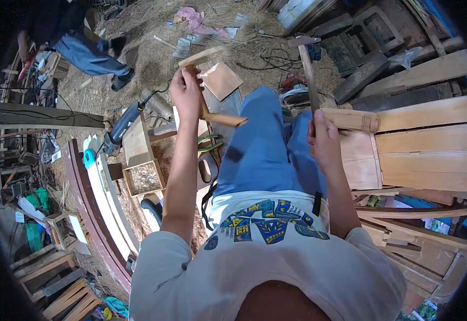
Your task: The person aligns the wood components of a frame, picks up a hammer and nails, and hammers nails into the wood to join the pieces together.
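I saw the left hand (186, 93) wrapped tight around a small wooden frame piece (208, 85), its grip closed on the upright strip, held up in the upper middle of the frame with one end jutting right toward the knee. The right hand (324, 142) was clenched on the handle of a hammer (308, 69), whose head pointed up near the top of the frame. Between them lay the blue trousers (260, 150). Just right of the right hand sat a pale wooden chair (426, 150). Left of the left forearm, a power drill (123, 125) lay beside a small wooden box (143, 174) holding shavings. In the upper left, another person (83, 48) crouched on the straw-covered floor (148, 53).
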